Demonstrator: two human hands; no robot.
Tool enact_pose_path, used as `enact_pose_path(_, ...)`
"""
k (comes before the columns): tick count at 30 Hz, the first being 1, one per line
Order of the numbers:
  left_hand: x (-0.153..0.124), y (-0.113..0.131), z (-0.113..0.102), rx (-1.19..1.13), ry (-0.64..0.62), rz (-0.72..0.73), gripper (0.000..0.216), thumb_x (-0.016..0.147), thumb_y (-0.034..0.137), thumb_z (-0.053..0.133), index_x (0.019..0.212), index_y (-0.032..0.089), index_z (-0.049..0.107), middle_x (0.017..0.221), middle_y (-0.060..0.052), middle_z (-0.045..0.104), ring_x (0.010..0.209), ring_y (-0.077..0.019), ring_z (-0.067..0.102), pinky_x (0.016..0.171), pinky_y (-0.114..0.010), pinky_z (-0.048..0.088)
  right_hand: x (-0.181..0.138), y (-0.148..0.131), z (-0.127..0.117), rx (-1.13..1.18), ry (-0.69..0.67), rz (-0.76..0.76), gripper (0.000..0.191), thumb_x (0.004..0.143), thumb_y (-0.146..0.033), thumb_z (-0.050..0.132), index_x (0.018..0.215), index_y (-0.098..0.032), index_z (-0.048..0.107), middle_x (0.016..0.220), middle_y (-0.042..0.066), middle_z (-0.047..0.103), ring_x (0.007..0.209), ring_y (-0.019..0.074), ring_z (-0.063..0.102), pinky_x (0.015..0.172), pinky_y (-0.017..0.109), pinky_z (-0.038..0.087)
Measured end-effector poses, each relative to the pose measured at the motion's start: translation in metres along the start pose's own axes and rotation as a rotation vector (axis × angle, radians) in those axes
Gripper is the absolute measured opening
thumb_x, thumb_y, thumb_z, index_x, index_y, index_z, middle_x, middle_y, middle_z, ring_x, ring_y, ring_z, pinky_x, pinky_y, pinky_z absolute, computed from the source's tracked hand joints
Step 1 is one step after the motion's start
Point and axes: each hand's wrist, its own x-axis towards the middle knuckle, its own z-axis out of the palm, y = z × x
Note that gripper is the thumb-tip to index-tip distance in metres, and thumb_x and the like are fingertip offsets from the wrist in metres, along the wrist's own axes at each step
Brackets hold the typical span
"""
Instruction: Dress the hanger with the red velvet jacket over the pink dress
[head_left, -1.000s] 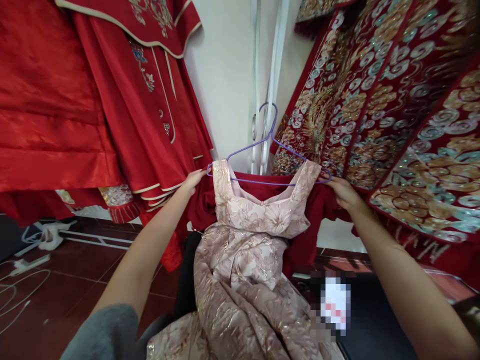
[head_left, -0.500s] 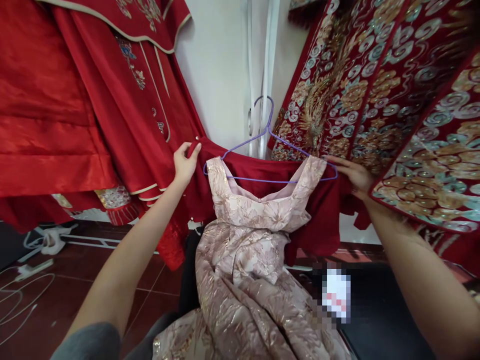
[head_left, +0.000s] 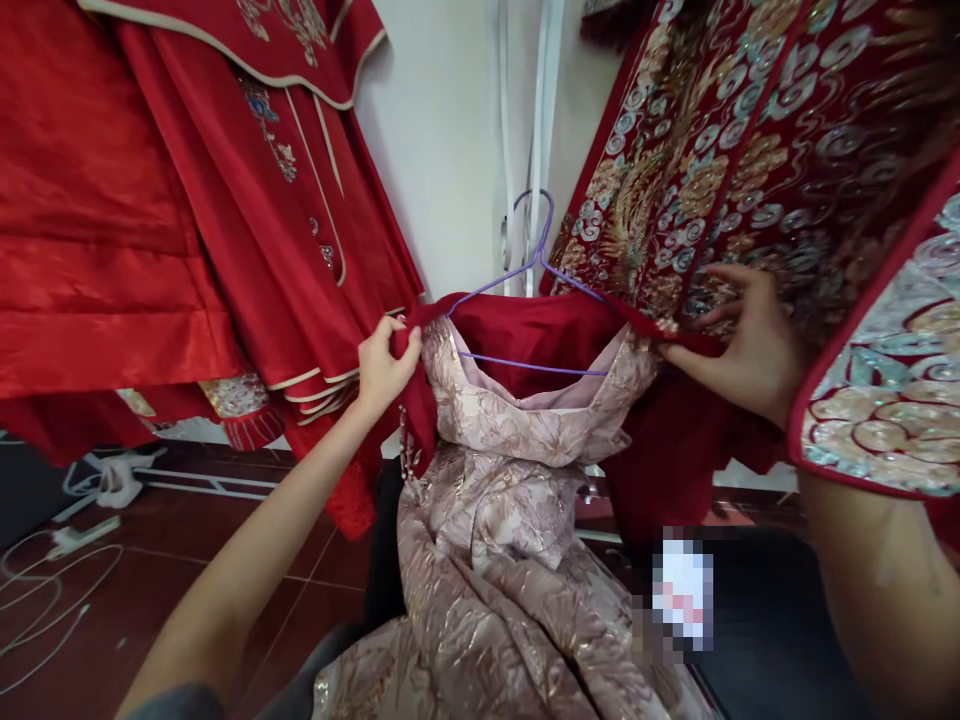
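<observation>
A pale pink brocade dress (head_left: 517,425) with wide straps hangs from a purple hanger (head_left: 541,250) in front of me. Behind its neckline a dark red garment (head_left: 525,325) is stretched across the hanger, and its edges come forward over both shoulder ends. My left hand (head_left: 386,365) pinches the garment's edge beside the left strap, closed on the cloth. At the right strap my right hand (head_left: 750,350) grips the opposite edge between thumb and fingers, with the index finger raised. A beaded trim (head_left: 406,445) dangles below my left hand.
Red embroidered garments hang at left (head_left: 292,190) and right (head_left: 720,190), close to my arms. White poles (head_left: 536,130) stand behind the hanger. A black surface (head_left: 772,610) lies at lower right. White cables (head_left: 56,620) and a white shoe (head_left: 118,480) are at lower left.
The red garment's edge has risen and come forward over the hanger's shoulder ends. My right hand has come up and taken its edge; my left hand has moved slightly right and down.
</observation>
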Motion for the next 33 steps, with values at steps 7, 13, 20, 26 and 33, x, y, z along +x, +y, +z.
enact_pose_path(7, 0.012, 0.002, 0.018, 0.128, -0.362, -0.147, 0.021, 0.082, 0.038, 0.060, 0.095, 0.023, 0.055, 0.080, -0.005, 0.067, 0.079, -0.0256, 0.065, 0.076, -0.034, 0.046, 0.000, 0.009, 0.035, -0.144, -0.273, -0.057, 0.058, 0.083, -0.021, 0.048, 0.139, -0.019, 0.037, 0.092, 0.012, 0.064, 0.071, 0.0283, 0.063, 0.070, 0.042, 0.050)
enact_pose_path(13, 0.006, 0.054, 0.046, 0.083, -0.380, 0.009, 0.016, 0.087, 0.031, 0.054, 0.099, 0.020, 0.057, 0.089, -0.009, 0.069, 0.086, -0.0264, 0.067, 0.078, -0.034, 0.046, -0.027, -0.021, 0.059, 0.256, -0.514, -0.126, 0.053, 0.088, -0.026, 0.047, 0.137, -0.023, 0.029, 0.084, 0.004, 0.060, 0.074, 0.0221, 0.063, 0.074, 0.035, 0.052)
enact_pose_path(20, -0.021, 0.103, 0.060, -0.013, -0.520, 0.048, 0.023, 0.080, 0.015, 0.057, 0.103, 0.018, 0.060, 0.087, -0.007, 0.070, 0.082, -0.0228, 0.067, 0.076, -0.032, 0.048, -0.058, -0.072, 0.101, 0.986, -0.433, 0.110, 0.043, 0.084, -0.037, 0.062, 0.117, -0.029, 0.037, 0.087, -0.001, 0.056, 0.086, 0.0153, 0.061, 0.084, 0.031, 0.052)
enact_pose_path(26, -0.035, 0.079, 0.062, -0.369, -0.389, -0.151, 0.018, 0.077, 0.023, 0.069, 0.094, 0.019, 0.069, 0.098, -0.005, 0.074, 0.090, -0.0191, 0.068, 0.084, -0.031, 0.051, -0.057, -0.066, 0.099, 1.020, -0.397, 0.218, 0.037, 0.072, -0.033, 0.074, 0.099, -0.025, 0.050, 0.102, 0.003, 0.060, 0.091, 0.0160, 0.062, 0.088, 0.034, 0.054)
enact_pose_path(33, -0.046, 0.078, 0.075, -0.596, -0.255, -0.328, 0.025, 0.067, 0.029, 0.079, 0.081, 0.016, 0.064, 0.083, -0.005, 0.072, 0.076, -0.0158, 0.068, 0.073, -0.027, 0.052, -0.051, -0.066, 0.098, 0.998, -0.371, 0.229, 0.033, 0.076, -0.040, 0.074, 0.097, -0.024, 0.055, 0.098, 0.003, 0.065, 0.089, 0.0168, 0.065, 0.082, 0.033, 0.057)
